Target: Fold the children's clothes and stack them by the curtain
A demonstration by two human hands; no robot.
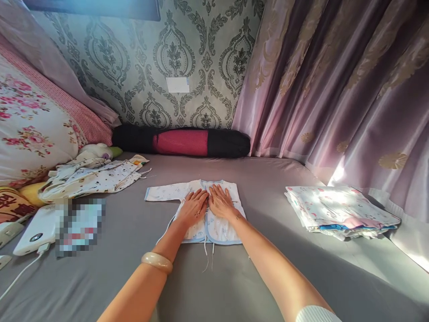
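A small white baby jacket with light blue trim lies flat on the grey bed sheet. Its left sleeve stretches out to the side, while no sleeve shows sticking out on the right. Thin white ties hang from its lower front edge. My left hand rests palm down on the left half of the jacket, fingers extended. On the right half lies my right hand, also flat with its fingers stretched out. The two hands nearly meet at the front opening. A pale bangle circles my left wrist.
Folded printed cloths are stacked at the right. To the left lie a crumpled patterned garment, a white power bank with a cable and a blurred packet. A black and red roll bag lies along the wall.
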